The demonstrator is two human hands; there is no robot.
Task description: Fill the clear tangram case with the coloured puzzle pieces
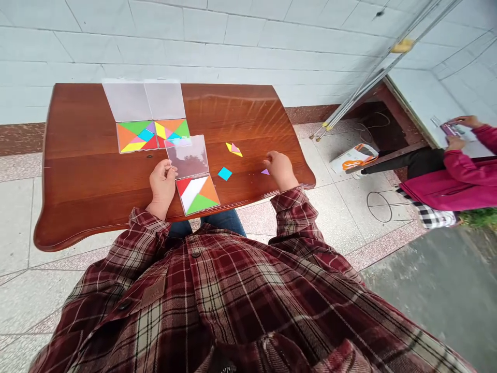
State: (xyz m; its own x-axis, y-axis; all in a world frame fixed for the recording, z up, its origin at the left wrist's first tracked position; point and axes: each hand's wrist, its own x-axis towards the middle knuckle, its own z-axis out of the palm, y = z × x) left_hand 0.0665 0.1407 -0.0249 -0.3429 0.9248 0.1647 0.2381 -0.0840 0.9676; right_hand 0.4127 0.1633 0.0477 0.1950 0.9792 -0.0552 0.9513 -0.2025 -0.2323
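My left hand (162,182) is curled, resting on the wooden table (85,171) against the left edge of an open clear tangram case (197,192) holding red, orange and green pieces. My right hand (280,168) rests with bent fingers beside a small purple triangle (265,171), touching or nearly touching it. A blue square piece (224,173) lies between my hands. A yellow and pink piece pair (234,149) lies farther back.
Two more open tangram cases (152,133), filled with coloured pieces, lie at the back of the table. A seated person in a pink jacket (454,178) is to the right, holding a phone. A box (352,157) and metal poles (373,77) are on the floor.
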